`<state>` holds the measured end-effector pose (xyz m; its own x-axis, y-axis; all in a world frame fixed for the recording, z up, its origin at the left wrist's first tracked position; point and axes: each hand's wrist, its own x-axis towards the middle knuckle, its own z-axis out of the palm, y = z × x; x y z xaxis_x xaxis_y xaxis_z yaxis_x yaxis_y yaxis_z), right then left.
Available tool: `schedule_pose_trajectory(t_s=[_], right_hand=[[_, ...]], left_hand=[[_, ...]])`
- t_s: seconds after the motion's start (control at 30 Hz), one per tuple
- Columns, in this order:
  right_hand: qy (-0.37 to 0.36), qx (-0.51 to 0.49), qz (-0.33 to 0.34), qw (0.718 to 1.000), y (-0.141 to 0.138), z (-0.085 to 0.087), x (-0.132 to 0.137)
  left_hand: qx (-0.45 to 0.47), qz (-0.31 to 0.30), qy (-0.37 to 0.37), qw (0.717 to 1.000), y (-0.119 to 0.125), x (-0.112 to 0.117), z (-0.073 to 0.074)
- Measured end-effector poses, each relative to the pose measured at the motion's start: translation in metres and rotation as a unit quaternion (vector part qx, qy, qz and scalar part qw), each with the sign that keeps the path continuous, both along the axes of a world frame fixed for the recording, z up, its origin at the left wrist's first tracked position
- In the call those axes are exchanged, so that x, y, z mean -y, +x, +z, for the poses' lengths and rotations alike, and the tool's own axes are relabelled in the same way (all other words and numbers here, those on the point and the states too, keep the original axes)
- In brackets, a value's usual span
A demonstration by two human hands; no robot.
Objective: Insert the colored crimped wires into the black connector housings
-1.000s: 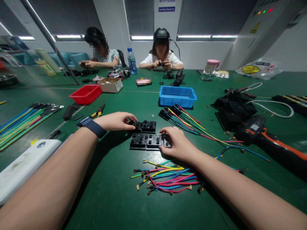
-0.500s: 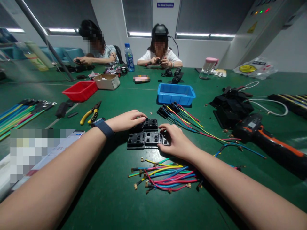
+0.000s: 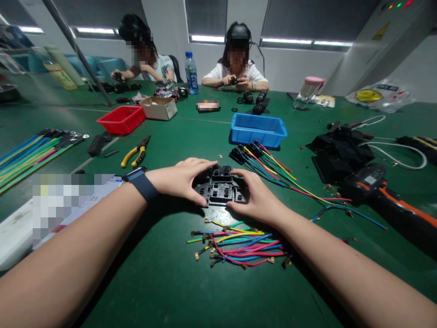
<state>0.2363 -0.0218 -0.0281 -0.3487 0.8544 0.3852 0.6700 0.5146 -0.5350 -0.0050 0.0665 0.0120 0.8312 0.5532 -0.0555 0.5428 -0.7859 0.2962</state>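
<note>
Evidently, the black modules (image 3: 221, 191) sit bracketed on the worktop (image 3: 191, 296).
The left hand (image 3: 182, 180) and right hand (image 3: 258, 193) spread wide around opposite sides, apparently to hold them edge to edge; loose wires (image 3: 256, 253) lie on the near side, probably for reach.

black modules (image 3: 221, 192) ≥4 | plastic bins (image 3: 258, 133) 2 | pliers (image 3: 141, 147) 1 | co-workers (image 3: 251, 74) 2

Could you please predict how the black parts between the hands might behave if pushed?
The black parts look moulded, so they're probably stiff. Lying flat and low, they seem unlikely to tip; being separate pieces, they may slide apart.
</note>
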Motion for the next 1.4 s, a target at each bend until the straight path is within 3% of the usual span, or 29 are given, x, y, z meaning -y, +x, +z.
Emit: schedule_pose_trajectory(t_s=[0.13,0.57,0.8,0.97,1.2,1.4], right_hand=[[-0.029,0.017,0.006,0.999,0.000,0.000,-0.001],[-0.029,0.057,0.042,0.997,-0.007,0.008,0.006],[0.022,0.072,-0.014,0.997,-0.005,0.016,0.010],[0.020,0.110,-0.055,0.992,-0.003,0.021,0.013],[-0.005,0.231,-0.045,0.972,-0.005,0.028,0.016],[-0.036,0.190,-0.032,0.981,-0.006,0.026,0.016]], left_hand=[[0.030,0.004,0.027,0.999,-0.002,0.014,-0.006],[0.019,0.034,0.061,0.997,-0.014,0.035,-0.002],[0.012,0.023,0.118,0.993,-0.006,0.045,0.009],[0.035,0.034,0.143,0.988,0.006,0.055,0.011],[0.037,0.012,0.154,0.987,0.011,0.057,0.005],[0.027,-0.015,0.139,0.990,0.008,0.050,-0.001]])
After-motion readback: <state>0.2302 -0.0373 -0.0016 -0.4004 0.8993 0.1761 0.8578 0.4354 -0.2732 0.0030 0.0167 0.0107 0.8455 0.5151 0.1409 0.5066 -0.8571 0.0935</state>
